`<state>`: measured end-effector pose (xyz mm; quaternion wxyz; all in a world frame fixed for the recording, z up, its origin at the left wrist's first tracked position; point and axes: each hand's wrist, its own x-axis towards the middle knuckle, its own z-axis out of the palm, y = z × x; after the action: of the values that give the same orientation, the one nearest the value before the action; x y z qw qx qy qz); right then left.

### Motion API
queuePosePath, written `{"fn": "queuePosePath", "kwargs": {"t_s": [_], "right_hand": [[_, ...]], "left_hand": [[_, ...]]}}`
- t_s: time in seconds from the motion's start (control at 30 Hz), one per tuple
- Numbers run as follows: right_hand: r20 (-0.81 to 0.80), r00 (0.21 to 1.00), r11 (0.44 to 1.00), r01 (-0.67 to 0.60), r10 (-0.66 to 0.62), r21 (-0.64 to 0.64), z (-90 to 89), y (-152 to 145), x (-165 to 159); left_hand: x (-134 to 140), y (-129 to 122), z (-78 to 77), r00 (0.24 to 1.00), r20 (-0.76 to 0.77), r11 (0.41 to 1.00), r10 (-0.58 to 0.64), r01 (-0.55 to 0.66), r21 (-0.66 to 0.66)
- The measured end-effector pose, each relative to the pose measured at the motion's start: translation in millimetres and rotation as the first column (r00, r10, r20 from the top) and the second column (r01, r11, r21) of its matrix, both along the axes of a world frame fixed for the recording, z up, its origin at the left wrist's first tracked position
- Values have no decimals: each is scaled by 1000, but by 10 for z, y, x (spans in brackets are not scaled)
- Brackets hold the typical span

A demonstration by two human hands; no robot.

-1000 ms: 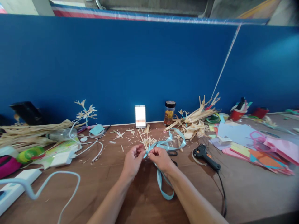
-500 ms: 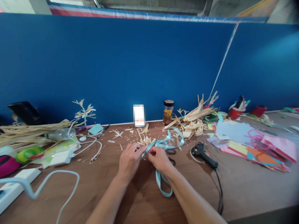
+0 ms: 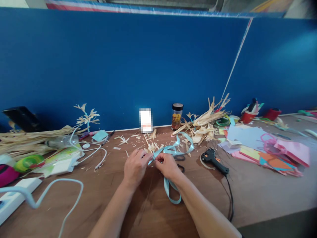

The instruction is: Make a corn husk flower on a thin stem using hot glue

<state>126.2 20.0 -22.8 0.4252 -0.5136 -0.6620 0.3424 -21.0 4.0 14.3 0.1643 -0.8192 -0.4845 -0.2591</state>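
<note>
My left hand [image 3: 135, 168] is closed, its thumb and finger pinching a light blue ribbon [image 3: 171, 199] at the middle of the desk. Fingertips of my right hand [image 3: 168, 166] pinch the same ribbon just beside it; the two hands almost meet. A pale flower of dried husk [image 3: 152, 146] shows right behind the fingers, and the ribbon seems to pass at its base, though the fingers hide the exact spot. One ribbon length loops away behind my right hand, another hangs down in front of it on the desk.
A black hot glue gun [image 3: 214, 161] lies right, its cord trailing forward. Behind stand a black-lidded jar [image 3: 177, 116] and dried husks [image 3: 204, 127]. Coloured paper [image 3: 247, 138] covers the right. At left are a white power strip [image 3: 21, 195], cables and a husk flower stem [image 3: 87, 118].
The view has shifted slightly, so everything sits a little higher and further left. Both hands keep their pinch at the ribbon, with only small finger movement.
</note>
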Motion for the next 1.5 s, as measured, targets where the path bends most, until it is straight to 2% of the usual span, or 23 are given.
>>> {"fn": "queuePosePath", "kwargs": {"t_s": [0.3,0.67,0.77,0.83,0.9,0.97,1.0,1.1,1.17,1.23,1.33,1.5], "right_hand": [[26,1000,1000,4,-5,29,20,-14,7],[10,1000,1000,10,-10,10,35,-31,-11],[-12,1000,1000,-7,7,7,22,-17,1],[-55,998,1000,-6,6,-9,27,2,15],[-115,993,999,16,-21,-38,53,20,29],[-174,983,996,46,-58,-73,92,28,35],[-199,977,995,57,-74,-88,112,28,34],[-259,961,992,72,-98,-108,149,15,18],[-281,955,992,63,-92,-110,151,8,5],[-275,958,992,57,-86,-112,142,7,-1],[-205,975,994,67,-83,-87,125,10,5],[-16,997,994,77,-76,80,113,-10,28]], "left_hand": [[21,-24,41,1000,-17,1000,-9,10,26],[17,-33,40,996,-64,998,60,-59,19],[24,-37,33,999,-15,999,44,-44,-6],[40,-35,13,994,102,999,29,-26,-26],[69,-26,-25,945,322,997,52,-30,-72],[104,-11,-75,829,553,984,86,17,-179],[121,-1,-100,759,643,966,101,79,-246],[153,25,-158,585,795,864,161,305,-400],[158,33,-176,533,824,814,195,381,-439],[158,29,-181,537,821,799,194,399,-450],[163,5,-180,576,798,809,181,374,-453],[179,-30,-196,661,737,870,141,272,-411]]}}
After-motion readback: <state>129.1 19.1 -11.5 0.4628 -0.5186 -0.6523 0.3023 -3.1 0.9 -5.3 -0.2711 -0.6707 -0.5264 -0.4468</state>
